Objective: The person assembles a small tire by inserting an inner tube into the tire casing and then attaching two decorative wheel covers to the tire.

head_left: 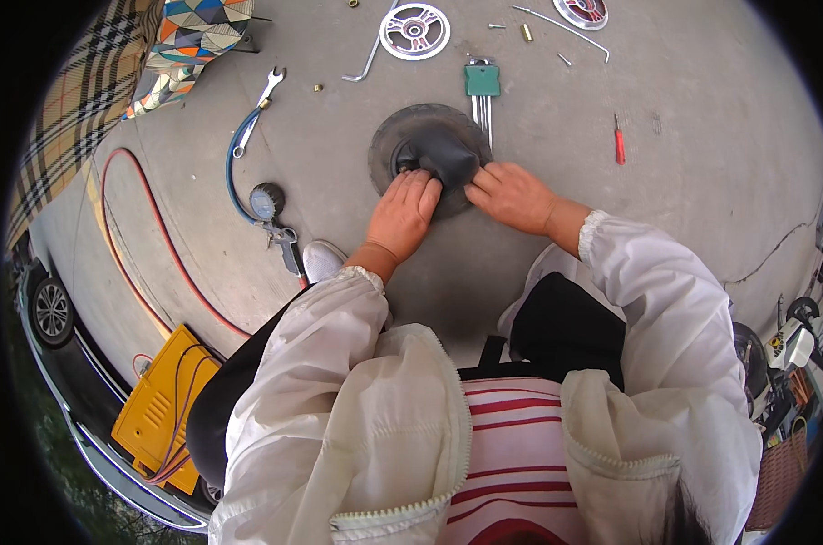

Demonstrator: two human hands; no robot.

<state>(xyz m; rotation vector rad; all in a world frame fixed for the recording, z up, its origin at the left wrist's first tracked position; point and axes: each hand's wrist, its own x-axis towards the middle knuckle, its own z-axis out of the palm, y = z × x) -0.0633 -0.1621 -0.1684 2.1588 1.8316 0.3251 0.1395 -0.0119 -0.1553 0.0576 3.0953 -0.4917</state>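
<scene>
Low on the floor between my feet lies a small black rubber tyre point(386, 143). A bunched black inner tube point(448, 156) bulges up out of its middle. My left hand point(405, 211) has its fingers curled on the near left side of the tube, at the tyre's opening. My right hand point(517, 195) pinches the tube's right edge, next to the tyre's rim. Both hands are closed on the tube; my fingertips are partly hidden behind it.
Beyond the tyre are a green hex key set point(482, 80), metal wheel halves point(415, 53) and bent rods. A red screwdriver point(620, 147) lies right. To the left are a spanner point(271, 84), a tyre inflator gauge point(267, 201), a red hose point(150, 202) and a yellow case point(152, 413).
</scene>
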